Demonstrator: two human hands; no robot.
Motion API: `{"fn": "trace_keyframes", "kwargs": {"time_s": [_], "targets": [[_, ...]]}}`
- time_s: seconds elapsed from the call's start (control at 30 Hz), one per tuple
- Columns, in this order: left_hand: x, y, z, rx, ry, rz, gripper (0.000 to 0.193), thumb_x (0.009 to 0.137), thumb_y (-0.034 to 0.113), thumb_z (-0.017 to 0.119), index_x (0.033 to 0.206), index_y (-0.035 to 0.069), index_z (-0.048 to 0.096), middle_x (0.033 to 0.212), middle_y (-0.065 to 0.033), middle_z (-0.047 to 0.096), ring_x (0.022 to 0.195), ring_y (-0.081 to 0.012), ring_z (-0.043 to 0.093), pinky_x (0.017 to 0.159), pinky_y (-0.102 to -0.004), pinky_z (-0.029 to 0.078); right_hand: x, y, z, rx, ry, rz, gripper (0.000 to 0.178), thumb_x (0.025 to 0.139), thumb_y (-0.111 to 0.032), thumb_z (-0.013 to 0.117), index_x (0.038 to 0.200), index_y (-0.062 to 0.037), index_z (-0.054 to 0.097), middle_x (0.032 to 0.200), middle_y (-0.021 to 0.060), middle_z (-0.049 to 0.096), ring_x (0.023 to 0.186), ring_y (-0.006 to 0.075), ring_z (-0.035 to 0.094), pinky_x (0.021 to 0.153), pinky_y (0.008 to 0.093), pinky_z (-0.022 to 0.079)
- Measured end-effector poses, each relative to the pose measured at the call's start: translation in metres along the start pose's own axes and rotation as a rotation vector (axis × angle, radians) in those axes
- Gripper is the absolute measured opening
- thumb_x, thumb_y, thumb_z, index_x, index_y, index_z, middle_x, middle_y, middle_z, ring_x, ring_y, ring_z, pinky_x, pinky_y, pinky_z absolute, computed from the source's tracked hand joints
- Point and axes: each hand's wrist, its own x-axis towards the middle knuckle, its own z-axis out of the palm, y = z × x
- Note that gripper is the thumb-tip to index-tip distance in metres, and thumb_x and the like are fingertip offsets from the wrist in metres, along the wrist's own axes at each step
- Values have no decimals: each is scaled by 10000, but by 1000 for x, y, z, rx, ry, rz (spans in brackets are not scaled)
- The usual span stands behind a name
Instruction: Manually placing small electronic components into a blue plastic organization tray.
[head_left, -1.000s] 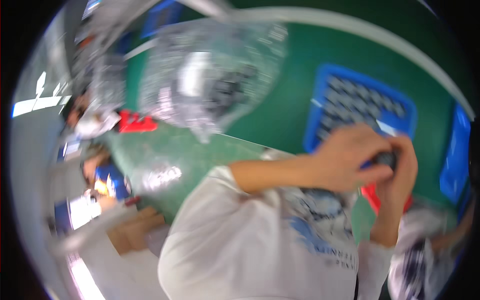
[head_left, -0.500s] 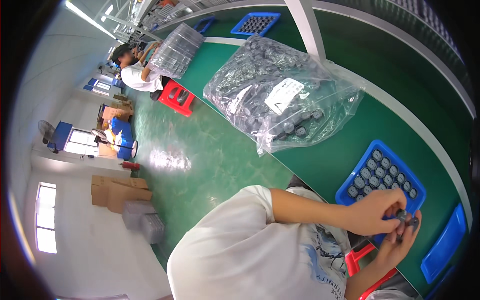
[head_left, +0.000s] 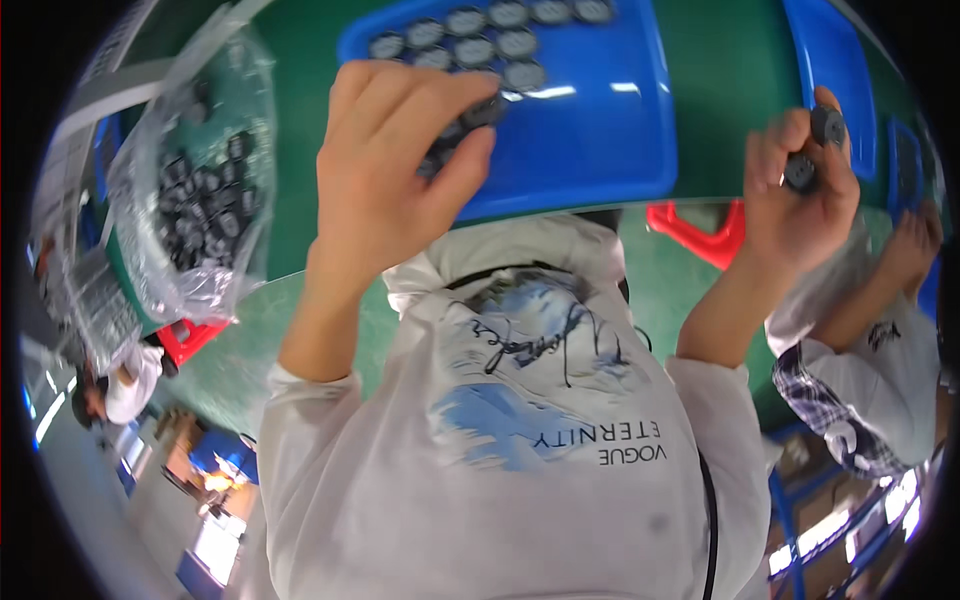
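Note:
A blue tray (head_left: 600, 150) lies on the green table, with rows of round dark grey parts (head_left: 475, 50) in its left portion. Over the tray's near left side, my left hand (head_left: 385, 160) has its thumb and forefinger closed around a round dark part (head_left: 485, 111). More dark parts show under its palm, partly hidden by the fingers. To the right of the tray, my right hand (head_left: 800, 200) is raised with bent fingers and grips two round dark parts, one (head_left: 827, 125) near the fingertips and another (head_left: 800, 172) lower down. Its fingers are slightly blurred.
A clear plastic bag (head_left: 205, 200) of loose dark parts lies at the left. Another blue tray (head_left: 832, 80) is at the right. A red stool (head_left: 705, 235) stands below the table edge. At the far right sits a co-worker (head_left: 870, 370); another person (head_left: 130, 385) is far left.
The view has swung round to face the tray. My hands, earlier close together over the tray's edge with parts between them, are now apart: left over the rows, right off to the side.

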Motion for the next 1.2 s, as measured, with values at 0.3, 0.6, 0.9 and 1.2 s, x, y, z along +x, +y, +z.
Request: {"fn": "trace_keyframes", "kwargs": {"time_s": [0.3, 0.6, 0.9, 1.2], "targets": [[12, 16, 32, 170, -267, 115, 340, 771, 104, 781, 1100, 182, 745, 1059, -31, 666, 1034, -287, 560, 891, -366, 484, -27, -26, 8, -543, 146, 101, 239, 940, -151, 612, 1101, 9, 687, 1142, 180, 663, 726, 218, 626, 598, 318, 509], [16, 20, 32, 310, -274, 146, 288, 824, 183, 778, 1111, 190, 758, 1048, -14, 697, 1014, -223, 595, 892, -336, 493, -26, -5, -2, -457, 209, -81, 277, 977, -240, 610, 1001, 35, 646, 818, 131, 705, 490, 131, 531, 402, 249, 357], [8, 10, 32, 356, -191, 144, 162, 826, 191, 764, 966, 121, 722, 999, -43, 684, 1017, -289, 578, 858, -391, 495, -27, 7, -6, -534, 254, -194, 161, 919, -172, 702, 884, -22, 654, 691, 10, 605, 494, 67, 521, 424, 222, 379], [5, 7, 24, 404, -196, 281, 118, 837, 151, 737, 935, 88, 721, 974, -85, 667, 967, -307, 566, 851, -414, 466, -117, 31, 53, -592, 189, -360, 248, 811, -247, 782, 882, -28, 691, 750, 74, 677, 665, 185, 671, 595, 343, 519]]}}
